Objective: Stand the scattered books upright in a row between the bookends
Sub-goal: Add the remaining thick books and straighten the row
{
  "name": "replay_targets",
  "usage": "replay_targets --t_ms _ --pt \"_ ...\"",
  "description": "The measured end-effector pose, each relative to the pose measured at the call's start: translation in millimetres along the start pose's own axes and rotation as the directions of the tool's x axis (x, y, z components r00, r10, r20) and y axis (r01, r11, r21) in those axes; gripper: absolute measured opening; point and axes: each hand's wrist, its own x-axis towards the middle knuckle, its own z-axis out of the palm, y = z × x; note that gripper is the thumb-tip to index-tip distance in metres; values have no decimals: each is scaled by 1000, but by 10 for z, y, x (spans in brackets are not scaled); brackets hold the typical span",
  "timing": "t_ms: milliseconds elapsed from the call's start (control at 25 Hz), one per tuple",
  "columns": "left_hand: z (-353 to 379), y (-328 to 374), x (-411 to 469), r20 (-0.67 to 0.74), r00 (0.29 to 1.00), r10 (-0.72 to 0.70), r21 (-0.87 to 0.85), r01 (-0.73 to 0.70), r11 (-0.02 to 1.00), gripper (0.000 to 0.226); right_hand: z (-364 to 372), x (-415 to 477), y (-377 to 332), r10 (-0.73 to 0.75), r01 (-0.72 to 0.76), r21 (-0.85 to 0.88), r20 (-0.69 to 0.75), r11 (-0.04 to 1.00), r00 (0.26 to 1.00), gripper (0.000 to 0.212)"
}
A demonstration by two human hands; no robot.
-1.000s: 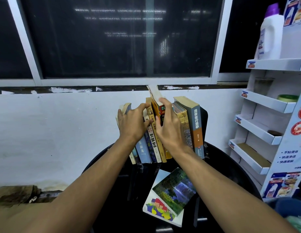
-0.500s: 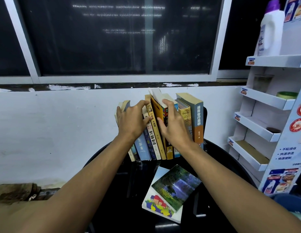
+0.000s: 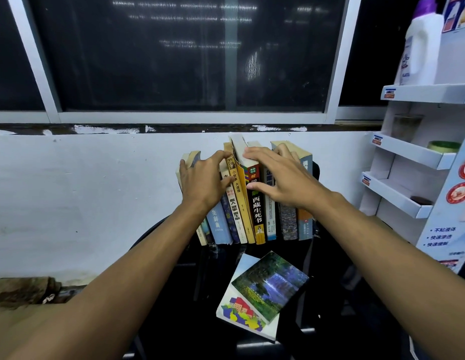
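Paperback books [image 3: 252,203] stood upright in a row, the left hand [image 3: 203,183] and right hand [image 3: 283,180] pressing them with spread fingers, gripping nothing, while two stacked books [image 3: 270,284] lay flat on the table [image 3: 190,294] in front, unplaced.

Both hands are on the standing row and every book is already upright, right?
No. The left hand and right hand are on the standing row, but the head view shows a waterfall-cover book stacked on a white book, both lying flat in front.
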Motion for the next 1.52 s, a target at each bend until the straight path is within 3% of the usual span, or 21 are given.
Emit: replay_targets --t_ms 280,560,880,1160,1520 --pt "-4 20 13 6 1000 11 -17 -11 1000 55 18 220 117 105 -109 -112 -35 988 994 67" --pt "-40 18 39 26 1000 16 -7 -16 1000 51 113 299 108 139 -139 -80 2 987 990 65" --pt "5 42 74 49 999 24 -8 -23 1000 45 64 225 128 42 -41 -39 9 998 999 48" --pt "18 100 100 86 996 25 -48 -21 999 43 276 270 180 164 -167 -10 -146 986 976 45" --pt "-39 191 74 135 991 25 -65 -16 998 37 240 278 121 195 -197 -19 -82 980 977 45"
